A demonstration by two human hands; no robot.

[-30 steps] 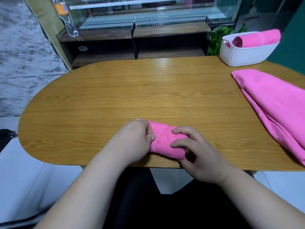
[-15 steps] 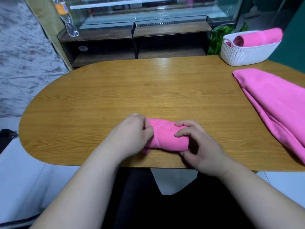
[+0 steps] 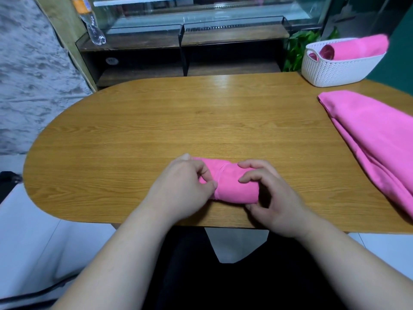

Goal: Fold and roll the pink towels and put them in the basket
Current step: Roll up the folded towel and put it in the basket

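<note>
A rolled pink towel [image 3: 232, 186] lies on the wooden table [image 3: 156, 130] near its front edge. My left hand [image 3: 185, 186] grips its left end with curled fingers. My right hand [image 3: 268, 193] curls round its right end, thumb underneath. A white woven basket [image 3: 335, 68] stands at the table's far right corner with rolled pink towels [image 3: 357, 48] inside. More pink towels [image 3: 375, 139] lie flat in a pile along the right side of the table.
A dark glass-fronted shelf unit [image 3: 185, 48] stands behind the table, with a plastic bottle [image 3: 89, 21] at its left. A green plant [image 3: 297, 50] sits beside the basket. The table's front edge runs just under my hands.
The roll has moved a little away from the front edge and turned level, left to right. Both hands have shifted their grip on its ends.
</note>
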